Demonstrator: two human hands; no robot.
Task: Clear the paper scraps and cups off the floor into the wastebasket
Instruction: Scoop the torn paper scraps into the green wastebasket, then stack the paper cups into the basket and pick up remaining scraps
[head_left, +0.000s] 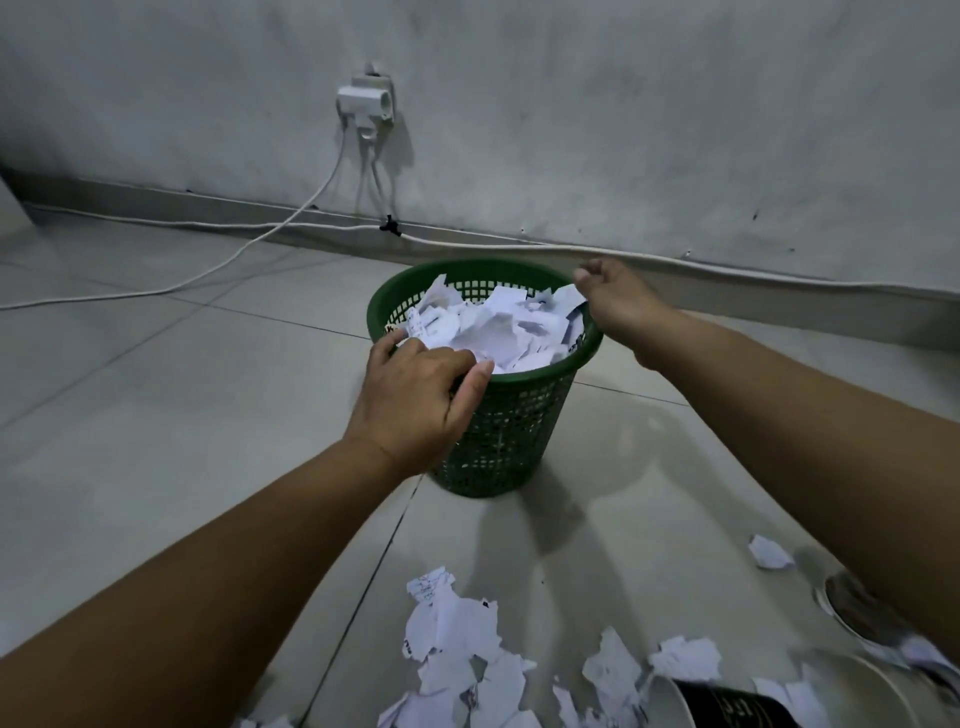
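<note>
- Green mesh wastebasket (511, 415) upright on the tiled floor (156, 415), near the baseboard of the far wall (623, 104). Filled almost to the rim with white paper scraps (498, 327).
- Left hand (421, 395) at the near-left rim of the wastebasket, back of hand up, fingers curled down over the rim edge and touching the scraps there. Can't tell if it's gripping the rim or paper; thumb lies along the outside of the rim.
- Right hand (615, 301) at the far-right rim, fingers bent inward and bunched together. Can't tell if anything is pinched in them; fingertips are blurred.
- More loose scraps on floor (452, 629) in a scattered pile along the near edge of view, between the two forearms, well apart from the wastebasket.
- One crumpled scrap (769, 552) lies alone further right, just beside the right forearm.
- Dark paper cup (722, 701) on its side at the bottom edge, open mouth facing left, scraps touching it.
- Pale round cup or lid (852, 613) at the right, partly hidden by the right forearm; can't tell which.
- Wall has a socket adapter (363, 101) with white cables (291, 223) running down to the floor and along the baseboard.
</note>
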